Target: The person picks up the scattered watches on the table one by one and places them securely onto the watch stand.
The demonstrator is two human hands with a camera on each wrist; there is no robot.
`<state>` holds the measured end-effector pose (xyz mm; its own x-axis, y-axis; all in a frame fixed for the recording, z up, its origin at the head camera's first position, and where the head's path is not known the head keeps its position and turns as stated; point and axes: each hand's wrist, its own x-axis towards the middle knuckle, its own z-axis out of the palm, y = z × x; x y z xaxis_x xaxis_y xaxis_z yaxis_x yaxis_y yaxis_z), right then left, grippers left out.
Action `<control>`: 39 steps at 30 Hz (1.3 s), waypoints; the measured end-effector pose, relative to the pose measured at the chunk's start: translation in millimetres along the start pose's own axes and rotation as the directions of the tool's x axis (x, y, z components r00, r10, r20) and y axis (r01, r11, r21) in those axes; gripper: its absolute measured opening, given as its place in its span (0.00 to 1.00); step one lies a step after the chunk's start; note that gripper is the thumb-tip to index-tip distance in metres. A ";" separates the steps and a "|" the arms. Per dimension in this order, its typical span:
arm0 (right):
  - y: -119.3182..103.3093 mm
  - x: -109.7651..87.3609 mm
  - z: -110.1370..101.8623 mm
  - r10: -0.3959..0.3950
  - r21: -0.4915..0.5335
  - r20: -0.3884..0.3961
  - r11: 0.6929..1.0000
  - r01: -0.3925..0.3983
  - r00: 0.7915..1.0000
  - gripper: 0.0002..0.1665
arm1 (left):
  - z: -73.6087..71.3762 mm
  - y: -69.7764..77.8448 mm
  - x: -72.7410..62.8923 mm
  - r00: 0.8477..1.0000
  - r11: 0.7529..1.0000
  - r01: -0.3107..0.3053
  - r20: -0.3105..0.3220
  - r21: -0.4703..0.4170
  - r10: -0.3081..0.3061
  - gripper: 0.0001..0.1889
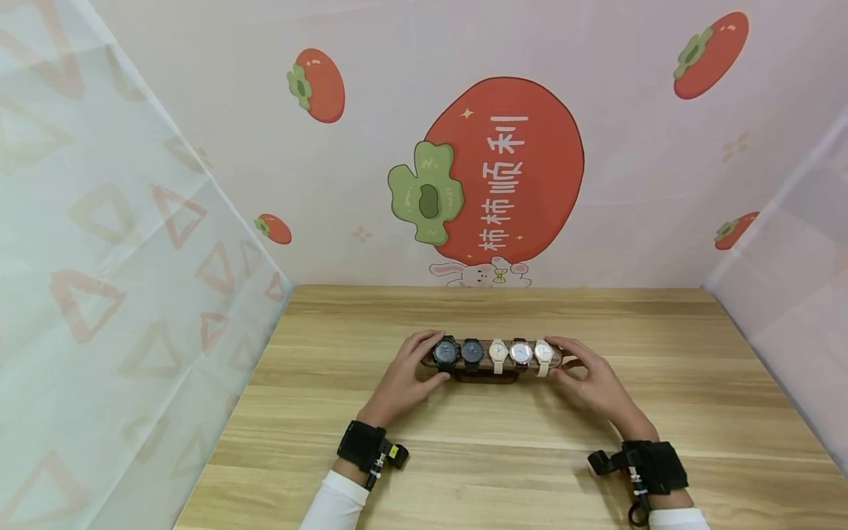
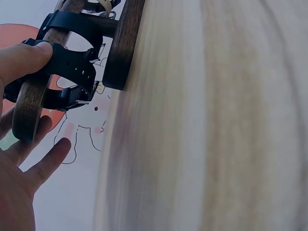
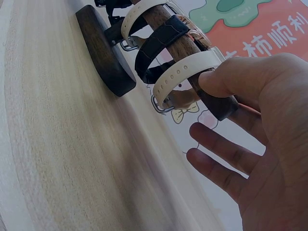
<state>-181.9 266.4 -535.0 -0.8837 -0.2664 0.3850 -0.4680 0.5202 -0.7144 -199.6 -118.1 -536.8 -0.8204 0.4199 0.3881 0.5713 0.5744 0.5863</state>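
A dark wooden watch stand is at the middle of the table, its crossbar held above a flat base. Along the bar sit several watches: a black one at the left, a dark-faced one, a cream-strapped one, a white-faced one on a dark strap, and another cream one at the right. My left hand pinches the bar's left end, thumb over a black strap. At the opposite end my right hand pinches the bar beside the cream strap, lower fingers spread.
The stand is on a wood-grain table. Behind it rises a pale wall sheet printed with red persimmons, and patterned sheets close off both sides. A camera on a black band is strapped to each wrist.
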 end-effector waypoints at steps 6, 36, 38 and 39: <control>-0.9 -0.6 -0.1 -0.001 -0.005 0.000 1.000 0.001 1.000 0.39 | -1.2 1.0 -1.0 0.999 0.999 0.032 0.025 -0.016 -0.031 0.43; 1.6 0.3 -0.5 -0.010 0.004 -0.023 1.000 0.010 1.000 0.38 | -10.3 -5.8 -10.5 0.985 0.988 0.145 -0.085 -0.055 -0.149 0.33; 1.7 0.9 -0.2 -0.003 0.005 -0.024 1.000 0.003 1.000 0.38 | -10.2 -6.5 -10.1 0.984 0.987 0.151 -0.084 -0.047 -0.155 0.33; 1.7 1.3 0.0 -0.001 0.006 -0.025 1.000 0.001 1.000 0.38 | -10.0 -7.2 -9.8 0.984 0.988 0.151 -0.085 -0.041 -0.154 0.33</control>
<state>-183.8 266.9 -535.8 -0.8829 -0.2466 0.3996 -0.4687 0.5149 -0.7178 -196.0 -133.4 -537.7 -0.8976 0.2654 0.3519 0.4394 0.6016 0.6671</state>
